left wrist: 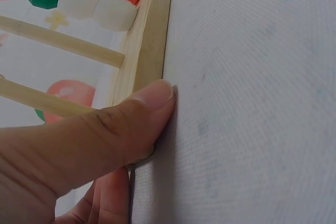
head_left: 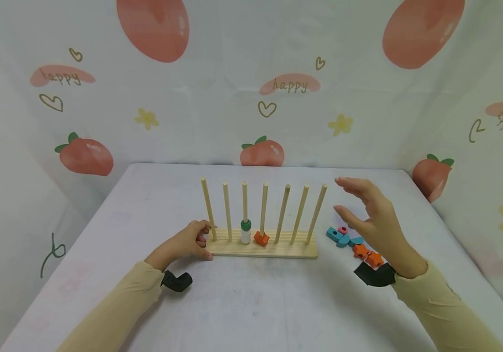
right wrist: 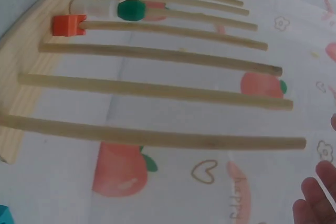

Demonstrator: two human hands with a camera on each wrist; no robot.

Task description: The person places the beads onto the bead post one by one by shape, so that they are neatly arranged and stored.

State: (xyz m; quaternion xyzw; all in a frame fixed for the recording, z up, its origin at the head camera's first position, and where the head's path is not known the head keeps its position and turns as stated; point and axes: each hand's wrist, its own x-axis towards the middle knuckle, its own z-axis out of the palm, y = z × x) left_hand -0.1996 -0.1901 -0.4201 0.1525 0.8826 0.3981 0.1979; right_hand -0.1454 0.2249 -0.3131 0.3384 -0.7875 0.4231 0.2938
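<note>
A wooden peg rack [head_left: 260,252] with a row of several upright dowels stands on the table. White beads [left wrist: 100,6] sit at the bottom of the third dowel from the left, with a green bead [head_left: 246,225] on top of them. An orange star bead [head_left: 261,238] is at the foot of the fourth dowel. My left hand [head_left: 189,240] grips the rack's left end, thumb along the front edge and fingers behind. Holding nothing, my right hand [head_left: 376,220] is raised beyond the rack's right end, thumb and fingers spread apart.
Below my right hand lie loose beads: several blue pieces [head_left: 334,234], a small pink bead [head_left: 342,230] and orange stars [head_left: 375,259]. A white cloth with fruit prints [head_left: 233,117] hangs behind the table [head_left: 251,303]. Each wrist carries a black strap mount [head_left: 177,281].
</note>
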